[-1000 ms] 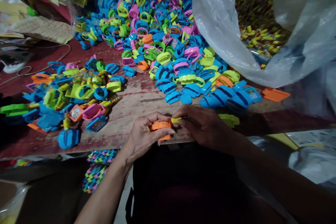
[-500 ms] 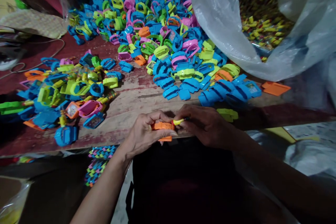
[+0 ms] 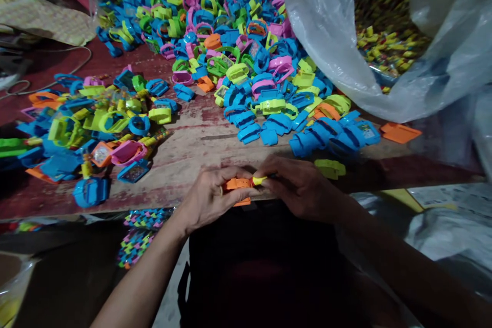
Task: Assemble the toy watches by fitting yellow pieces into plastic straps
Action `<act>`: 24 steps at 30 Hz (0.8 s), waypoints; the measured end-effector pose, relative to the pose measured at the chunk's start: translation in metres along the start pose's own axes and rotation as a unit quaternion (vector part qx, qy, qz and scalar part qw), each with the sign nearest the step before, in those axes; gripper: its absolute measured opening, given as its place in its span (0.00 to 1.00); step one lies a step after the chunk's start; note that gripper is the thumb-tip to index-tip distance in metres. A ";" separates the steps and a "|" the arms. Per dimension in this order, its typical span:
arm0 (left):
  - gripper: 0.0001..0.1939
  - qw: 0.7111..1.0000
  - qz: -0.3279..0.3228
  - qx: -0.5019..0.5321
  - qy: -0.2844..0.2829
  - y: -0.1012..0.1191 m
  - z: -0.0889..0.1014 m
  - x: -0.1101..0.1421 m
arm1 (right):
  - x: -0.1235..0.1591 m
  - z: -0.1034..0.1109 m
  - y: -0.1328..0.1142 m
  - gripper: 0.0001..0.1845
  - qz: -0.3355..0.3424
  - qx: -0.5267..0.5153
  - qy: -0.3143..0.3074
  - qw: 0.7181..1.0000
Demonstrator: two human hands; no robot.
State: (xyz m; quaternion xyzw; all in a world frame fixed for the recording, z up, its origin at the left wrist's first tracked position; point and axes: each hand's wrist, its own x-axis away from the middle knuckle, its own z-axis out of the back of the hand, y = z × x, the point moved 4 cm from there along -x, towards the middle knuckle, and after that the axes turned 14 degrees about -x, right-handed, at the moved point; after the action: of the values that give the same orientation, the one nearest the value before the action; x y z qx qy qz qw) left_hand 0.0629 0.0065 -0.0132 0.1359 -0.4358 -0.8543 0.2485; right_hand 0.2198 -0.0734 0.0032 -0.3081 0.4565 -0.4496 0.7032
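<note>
An orange plastic toy watch (image 3: 239, 184) sits in my left hand (image 3: 209, 194), closed around it with thumb and fingers. My right hand (image 3: 298, 184) pinches a small yellow piece (image 3: 259, 181) with a red end, whose tip meets the right end of the orange band. Whether the piece is pushed into the band cannot be made out. Both hands are at the table's front edge, above my dark clothing. Just beyond my right hand lies a yellow-green toy watch (image 3: 330, 168).
Toy watches in several colours form a large heap (image 3: 230, 36) at the back. On the left is a smaller pile (image 3: 96, 128) with yellow pieces among the watches. A plastic bag (image 3: 319, 25) of small yellow-and-red pieces (image 3: 388, 48) stands at back right. An orange flat piece (image 3: 401, 132) lies nearby.
The view has shifted slightly. My hands keep the same grips on the orange toy watch and the yellow piece, with hardly any movement between them.
</note>
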 end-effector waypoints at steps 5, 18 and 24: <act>0.12 0.979 0.121 0.147 -0.069 -0.007 -0.013 0.015 | 0.008 -0.014 -0.011 0.06 -0.066 -0.066 -0.016 0.995; 0.26 0.916 0.190 -0.291 0.199 -0.012 0.132 0.027 | -0.006 -0.043 0.016 0.26 -0.062 -0.025 0.164 0.984; 0.26 0.760 0.125 -0.539 0.341 -0.021 0.153 -0.002 | -0.015 -0.028 0.026 0.10 -0.030 0.135 0.153 0.978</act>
State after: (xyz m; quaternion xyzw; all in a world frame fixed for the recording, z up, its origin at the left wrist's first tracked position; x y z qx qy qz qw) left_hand -0.0110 0.1216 0.0587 0.2058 0.1970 -0.8068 0.5176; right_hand 0.2006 -0.0501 -0.0245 -0.1510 0.4843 -0.5697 0.6466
